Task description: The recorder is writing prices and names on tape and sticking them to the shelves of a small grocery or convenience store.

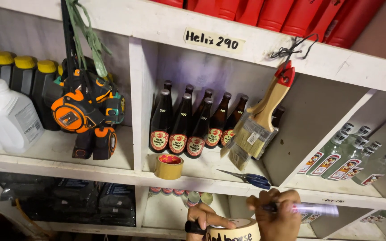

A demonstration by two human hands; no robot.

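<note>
- Right hand (279, 213): at the bottom edge of the view, fingers closed around a marker pen (307, 208) whose pale barrel points to the right; the barrel is blurred, so its tip cannot be made out.
- Left hand (205, 219): just beside the right hand, gripping a roll of masking tape (234, 230) and, apparently, a small black cap (192, 227) between the fingers.
- Roll of masking tape: held between both hands, low in the frame, with handwriting in dark ink on its outer face.
- Shelf (211, 176) above the hands: blue-handled scissors (252, 179) lie flat near its front edge; a roll of brown tape (169, 166) stands to their left.
- Behind these: a group of dark brown bottles (192, 122) with red labels.
- Paintbrushes (258, 125) hang from a wire beside the bottles.
- Left bay: orange tape measures (88, 116) hang on cords.
</note>
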